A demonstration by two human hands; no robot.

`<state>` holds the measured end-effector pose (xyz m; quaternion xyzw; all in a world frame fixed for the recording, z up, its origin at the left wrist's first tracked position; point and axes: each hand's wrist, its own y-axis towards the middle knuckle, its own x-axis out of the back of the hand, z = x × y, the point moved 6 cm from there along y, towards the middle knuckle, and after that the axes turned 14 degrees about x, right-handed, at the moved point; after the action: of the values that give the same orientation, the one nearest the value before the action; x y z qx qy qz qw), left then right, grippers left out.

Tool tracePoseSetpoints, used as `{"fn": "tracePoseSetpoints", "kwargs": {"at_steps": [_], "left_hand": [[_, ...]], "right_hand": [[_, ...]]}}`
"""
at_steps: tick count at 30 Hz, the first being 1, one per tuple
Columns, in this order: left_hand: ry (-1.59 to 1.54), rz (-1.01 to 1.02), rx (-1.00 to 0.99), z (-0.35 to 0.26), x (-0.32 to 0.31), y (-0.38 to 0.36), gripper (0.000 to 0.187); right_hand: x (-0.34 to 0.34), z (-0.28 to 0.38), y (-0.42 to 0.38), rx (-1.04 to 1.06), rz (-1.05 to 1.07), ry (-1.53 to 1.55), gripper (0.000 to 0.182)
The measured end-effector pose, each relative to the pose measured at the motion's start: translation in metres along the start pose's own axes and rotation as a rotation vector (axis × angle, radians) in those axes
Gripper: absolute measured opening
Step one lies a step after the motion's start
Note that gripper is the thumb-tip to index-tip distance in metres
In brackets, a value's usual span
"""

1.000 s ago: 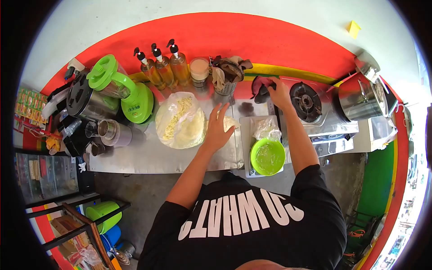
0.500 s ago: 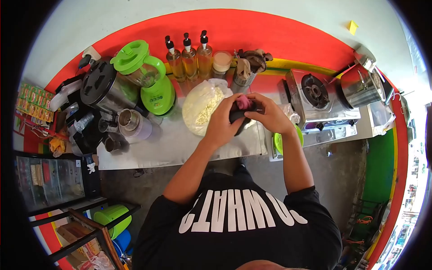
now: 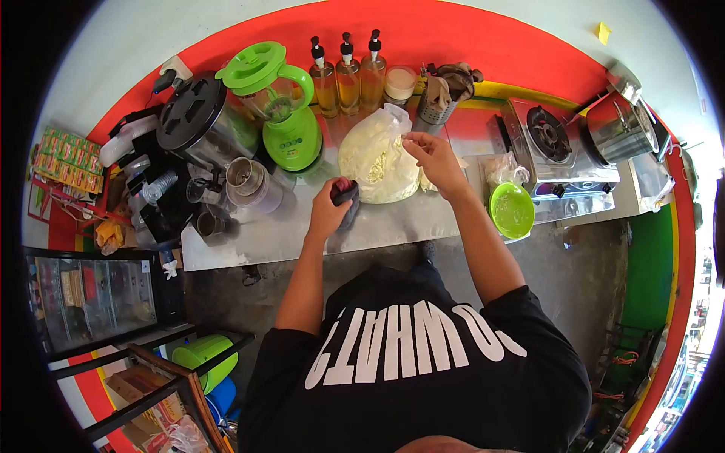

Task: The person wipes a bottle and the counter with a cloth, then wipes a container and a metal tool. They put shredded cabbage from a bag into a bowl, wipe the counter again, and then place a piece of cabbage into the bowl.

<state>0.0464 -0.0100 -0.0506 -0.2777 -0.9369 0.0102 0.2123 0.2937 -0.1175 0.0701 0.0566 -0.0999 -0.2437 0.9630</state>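
On the metal table lies a clear plastic bag [image 3: 359,162] full of pale yellow-white shreds or crumbs. My left hand [image 3: 326,214], left of the bag and low near the table, is closed around a soft dark cloth-like item [image 3: 349,205] with a pink part at its top. What kind of thing it is I cannot make out. At the bag's upper right edge, the thumb and fingertips of my right hand [image 3: 434,157] pinch the plastic. A light green bowl [image 3: 512,211] is to the right of my right forearm.
Behind the bag stand a green blender [image 3: 291,140], pump bottles [image 3: 348,79], a lidded jar [image 3: 400,81] and a perforated metal holder [image 3: 436,109]. A gas stove [image 3: 550,132] and pot [image 3: 621,130] are at right. At left are a metal-topped container [image 3: 249,181] and a black-lidded pot [image 3: 192,121].
Both hands were together on the dark item over the bag's right side. My left hand has carried it left and nearer; my right hand has let go of it and reached the bag's edge.
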Motion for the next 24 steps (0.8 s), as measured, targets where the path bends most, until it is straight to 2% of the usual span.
{"fn": "tracePoseSetpoints", "kwargs": {"at_steps": [1,3,4,5,6,7,9,11,13,15,16,17,18,19,20,21,22,23,24], "left_hand": [[-0.006,-0.005,-0.001,0.008,-0.003,0.002,0.059],[0.238,-0.079,0.019,0.005,-0.005,0.007,0.067],[0.231,-0.081,0.019,0.002,-0.008,0.009,0.067],[0.272,-0.208,-0.013,-0.026,-0.002,0.005,0.069],[0.313,-0.336,-0.045,-0.054,0.005,0.003,0.072],[0.309,-0.34,-0.047,-0.075,0.007,0.007,0.072],[0.201,-0.262,-0.23,-0.118,0.003,0.019,0.068],[0.286,-0.254,-0.263,-0.14,-0.013,0.03,0.064],[0.371,-0.249,-0.301,-0.151,-0.021,0.045,0.06],[0.504,-0.215,-0.38,-0.159,-0.029,0.06,0.045],[0.504,-0.215,-0.387,-0.162,-0.029,0.069,0.045],[0.387,-0.173,-0.308,-0.164,-0.026,0.079,0.04],[0.272,-0.127,-0.229,-0.164,-0.024,0.087,0.036],[0.278,-0.121,-0.236,-0.164,-0.024,0.091,0.036],[0.083,-0.074,-0.181,-0.154,-0.025,0.1,0.035],[-0.11,-0.025,-0.122,-0.159,-0.021,0.097,0.034],[-0.224,0.075,0.027,-0.157,-0.024,0.092,0.038],[-0.218,0.079,0.024,-0.16,-0.022,0.089,0.038],[-0.062,-0.056,-0.042,-0.163,-0.012,0.089,0.043]], "right_hand": [[-0.003,0.003,0.001,-0.022,0.002,0.043,0.041],[-0.003,0.002,0.001,-0.034,-0.02,0.048,0.039],[-0.003,0.0,-0.001,-0.052,-0.046,0.059,0.037],[-0.005,-0.001,-0.003,-0.049,-0.043,0.055,0.037],[-0.003,-0.002,-0.006,-0.019,-0.101,-0.118,0.036],[-0.001,-0.001,-0.007,0.013,-0.159,-0.292,0.034],[-0.007,-0.007,-0.005,0.035,-0.169,-0.319,0.033],[-0.011,-0.011,-0.005,0.054,-0.18,-0.345,0.032],[-0.015,0.002,0.0,0.274,-0.202,-0.314,0.039],[-0.013,0.012,0.004,0.23,-0.182,-0.286,0.041],[-0.012,0.014,0.005,0.178,-0.161,-0.253,0.044],[-0.01,0.016,0.008,0.182,-0.168,-0.252,0.044],[-0.01,0.01,0.009,0.071,-0.134,-0.196,0.045],[-0.011,0.003,0.009,-0.041,-0.099,-0.137,0.047],[-0.016,0.0,0.008,-0.039,-0.107,-0.133,0.047],[-0.017,0.002,0.006,0.048,-0.21,-0.517,0.044],[-0.019,0.008,0.002,0.133,-0.311,-0.902,0.042],[-0.015,0.0,0.005,0.13,-0.319,-0.897,0.042],[-0.017,-0.012,0.013,0.14,-0.183,-0.799,0.041]]}}
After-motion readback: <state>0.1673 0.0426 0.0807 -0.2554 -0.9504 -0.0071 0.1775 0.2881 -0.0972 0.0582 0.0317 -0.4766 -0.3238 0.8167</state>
